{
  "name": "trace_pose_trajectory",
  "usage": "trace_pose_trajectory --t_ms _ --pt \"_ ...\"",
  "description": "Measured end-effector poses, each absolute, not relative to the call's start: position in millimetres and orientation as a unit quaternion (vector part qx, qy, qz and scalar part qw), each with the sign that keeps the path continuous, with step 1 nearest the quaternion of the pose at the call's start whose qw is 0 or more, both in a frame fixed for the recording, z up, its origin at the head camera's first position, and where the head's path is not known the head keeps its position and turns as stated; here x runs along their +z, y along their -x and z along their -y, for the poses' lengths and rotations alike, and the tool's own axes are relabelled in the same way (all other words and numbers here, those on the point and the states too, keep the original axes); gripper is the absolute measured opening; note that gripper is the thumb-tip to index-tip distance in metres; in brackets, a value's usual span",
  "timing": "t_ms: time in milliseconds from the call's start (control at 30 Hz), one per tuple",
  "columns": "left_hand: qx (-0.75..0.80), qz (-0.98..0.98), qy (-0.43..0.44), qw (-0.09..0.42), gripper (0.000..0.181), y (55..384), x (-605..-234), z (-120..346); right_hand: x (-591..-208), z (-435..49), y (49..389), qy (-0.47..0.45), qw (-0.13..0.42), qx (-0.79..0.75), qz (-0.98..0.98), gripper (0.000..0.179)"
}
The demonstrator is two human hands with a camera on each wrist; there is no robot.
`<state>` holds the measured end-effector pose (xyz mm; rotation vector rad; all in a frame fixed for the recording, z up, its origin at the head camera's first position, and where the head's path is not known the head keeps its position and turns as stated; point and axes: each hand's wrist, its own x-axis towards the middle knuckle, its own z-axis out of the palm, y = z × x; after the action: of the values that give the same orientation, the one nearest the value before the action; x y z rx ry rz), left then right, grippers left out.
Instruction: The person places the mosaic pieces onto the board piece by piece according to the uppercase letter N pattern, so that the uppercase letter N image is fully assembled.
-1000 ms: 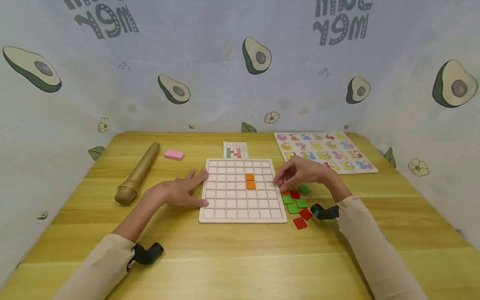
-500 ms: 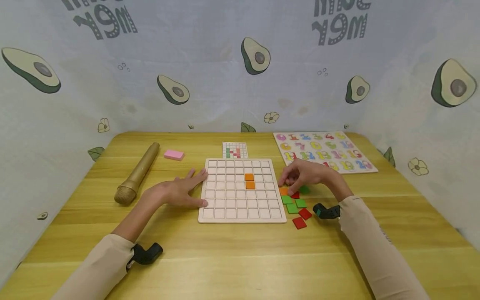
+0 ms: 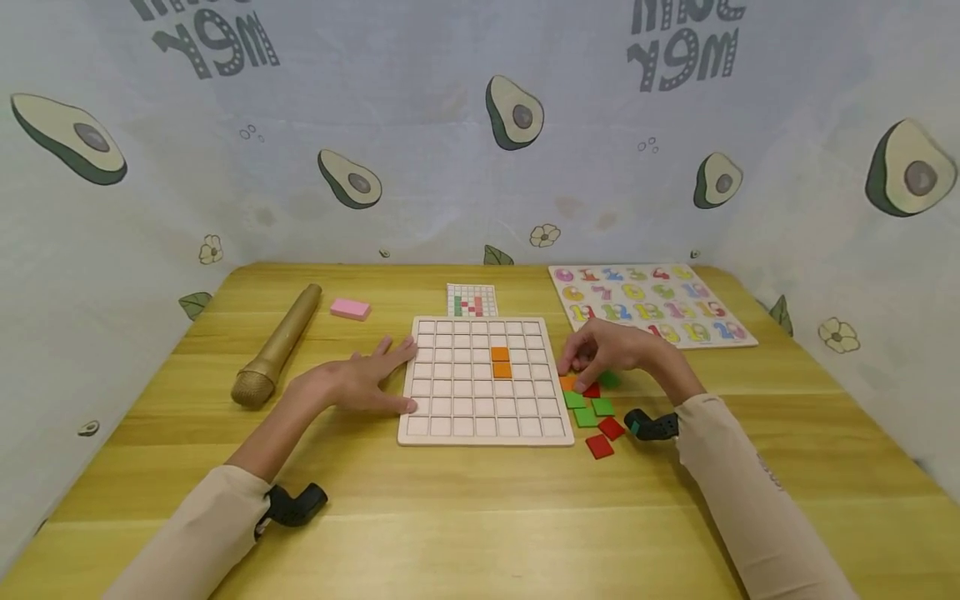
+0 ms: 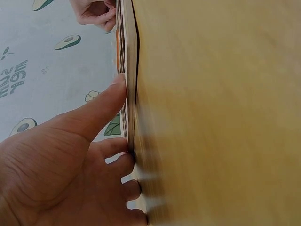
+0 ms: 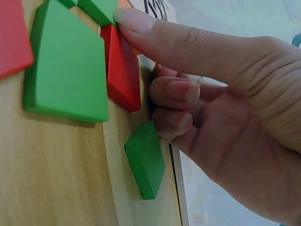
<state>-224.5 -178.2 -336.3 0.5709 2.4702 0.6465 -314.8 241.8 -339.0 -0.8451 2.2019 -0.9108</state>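
A pale wooden grid board (image 3: pixel 452 408) lies on the table with two orange tiles (image 3: pixel 500 362) set one above the other in its cells. My left hand (image 3: pixel 358 382) rests against its left side, fingers spread, thumb and fingertips on the rim. Beyond the opposite edge, my right hand (image 3: pixel 611 344) has thumb and forefinger at an orange tile (image 3: pixel 567 382), which they pinch; the thumb covers part of it in the right wrist view. Beside that thumb lie a red tile (image 5: pixel 123 70) and a green tile (image 5: pixel 70 70). Another green tile (image 5: pixel 146 162) sits below the curled fingers.
Loose green tiles (image 3: pixel 586 417) and red tiles (image 3: pixel 599 447) lie right of the board. Behind it is a small pattern card (image 3: pixel 471 300). A number puzzle (image 3: pixel 652 304) stands back right; a gold microphone (image 3: pixel 277 346) and pink block (image 3: pixel 350 309) are left.
My right hand has shifted slightly right, off the board's edge, and its thumb and forefinger now flank the loose orange tile. The left hand stays on the board.
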Motion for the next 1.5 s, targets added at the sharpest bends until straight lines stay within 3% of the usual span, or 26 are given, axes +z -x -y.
trace_pose_trajectory --t_ms 1500 --pt "0.242 -0.911 -0.208 0.261 0.102 226.4 -337.2 177.7 -335.3 -238.8 310.9 0.319 0.281 -0.29 -0.857 0.013"
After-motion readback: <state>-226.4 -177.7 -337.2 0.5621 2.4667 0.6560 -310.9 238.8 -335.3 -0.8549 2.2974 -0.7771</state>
